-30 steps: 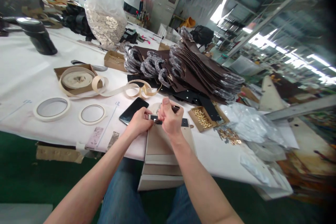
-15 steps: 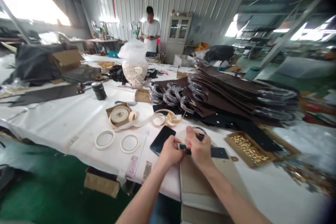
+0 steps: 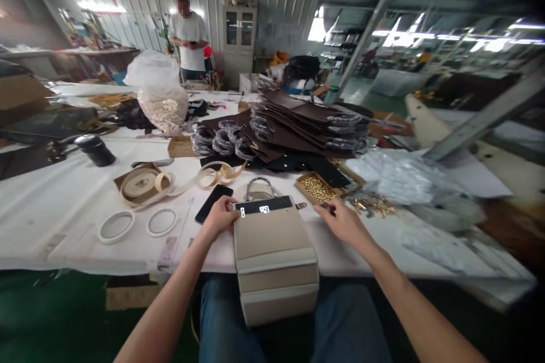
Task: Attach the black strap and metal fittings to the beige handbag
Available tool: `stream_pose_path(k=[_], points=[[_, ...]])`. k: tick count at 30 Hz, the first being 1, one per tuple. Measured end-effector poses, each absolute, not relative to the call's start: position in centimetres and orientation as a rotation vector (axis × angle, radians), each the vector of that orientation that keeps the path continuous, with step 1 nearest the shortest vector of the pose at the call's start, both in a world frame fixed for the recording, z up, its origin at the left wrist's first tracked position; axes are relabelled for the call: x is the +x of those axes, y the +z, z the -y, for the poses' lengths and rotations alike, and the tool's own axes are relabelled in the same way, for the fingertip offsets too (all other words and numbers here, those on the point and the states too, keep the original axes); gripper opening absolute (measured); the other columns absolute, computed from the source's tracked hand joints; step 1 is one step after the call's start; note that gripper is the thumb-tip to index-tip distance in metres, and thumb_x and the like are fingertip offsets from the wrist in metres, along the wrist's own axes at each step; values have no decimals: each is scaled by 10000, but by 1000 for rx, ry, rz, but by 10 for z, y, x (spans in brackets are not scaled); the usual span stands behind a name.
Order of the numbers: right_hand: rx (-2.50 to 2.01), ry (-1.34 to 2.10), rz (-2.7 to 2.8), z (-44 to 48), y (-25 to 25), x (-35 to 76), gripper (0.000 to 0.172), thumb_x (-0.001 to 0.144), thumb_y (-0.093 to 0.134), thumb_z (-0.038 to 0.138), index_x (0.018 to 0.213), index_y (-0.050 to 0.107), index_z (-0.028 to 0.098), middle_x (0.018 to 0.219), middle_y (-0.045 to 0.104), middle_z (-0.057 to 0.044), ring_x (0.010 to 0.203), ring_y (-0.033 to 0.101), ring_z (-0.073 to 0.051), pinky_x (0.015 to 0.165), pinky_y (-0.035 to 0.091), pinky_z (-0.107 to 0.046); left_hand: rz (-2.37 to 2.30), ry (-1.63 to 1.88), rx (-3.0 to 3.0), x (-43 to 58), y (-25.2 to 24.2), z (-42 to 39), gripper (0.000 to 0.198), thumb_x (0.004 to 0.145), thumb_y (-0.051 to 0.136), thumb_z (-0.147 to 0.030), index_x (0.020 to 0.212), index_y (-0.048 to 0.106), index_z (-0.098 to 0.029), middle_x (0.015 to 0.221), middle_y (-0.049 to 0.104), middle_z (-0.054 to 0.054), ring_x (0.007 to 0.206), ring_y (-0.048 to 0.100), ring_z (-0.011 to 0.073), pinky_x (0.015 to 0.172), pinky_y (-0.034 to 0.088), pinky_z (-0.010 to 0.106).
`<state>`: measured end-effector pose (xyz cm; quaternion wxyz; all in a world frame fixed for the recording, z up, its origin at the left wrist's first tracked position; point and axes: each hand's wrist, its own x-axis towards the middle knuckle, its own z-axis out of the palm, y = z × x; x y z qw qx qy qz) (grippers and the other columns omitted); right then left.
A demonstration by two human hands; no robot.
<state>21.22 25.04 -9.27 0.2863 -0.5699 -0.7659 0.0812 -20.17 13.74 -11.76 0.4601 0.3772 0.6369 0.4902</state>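
Observation:
A stack of beige leather bag panels [image 3: 272, 255] with a black top strip and metal fittings [image 3: 264, 206] rests at the table's near edge over my lap. My left hand [image 3: 219, 216] grips the top left corner of the stack, fingers curled. Off to the right, my right hand [image 3: 340, 220] pinches a small dark tool beside a cardboard tray of gold rivets [image 3: 317, 187]. A black phone [image 3: 213, 203] lies just left of the stack.
Rolls of tape [image 3: 116, 226] and a tape strip lie on the white table [image 3: 51, 204] at left. A pile of dark brown bag pieces [image 3: 298, 125] fills the middle. Plastic bags [image 3: 395, 181] lie right. A person in a white shirt [image 3: 189, 39] stands at the back.
My hands were together working on the black strip; now my right hand has moved right toward the rivet tray, while my left still holds the stack. The head view swung.

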Motion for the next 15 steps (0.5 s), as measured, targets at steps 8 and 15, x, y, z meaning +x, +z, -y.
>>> stream_pose_path(k=[8,15], points=[[-1134,-137,2355,-238,-135,250,470,1160,616,638,1312,803,234,1265,753,-169,1182,699,-359,1020,533,-496,-1667,1139,1024,-190,-109,-131,457,796,855,-281,1223,718,-198,862,573,-28,655,594,146,531,504,246],[-1237,442,1875,-206,-107,210,364,1153,672,546,1273,793,224,1116,792,-114,967,755,-280,886,599,-410,-1792,1058,1160,-182,-106,-133,499,828,826,-409,1274,717,-211,864,580,-24,720,606,181,583,500,268]])
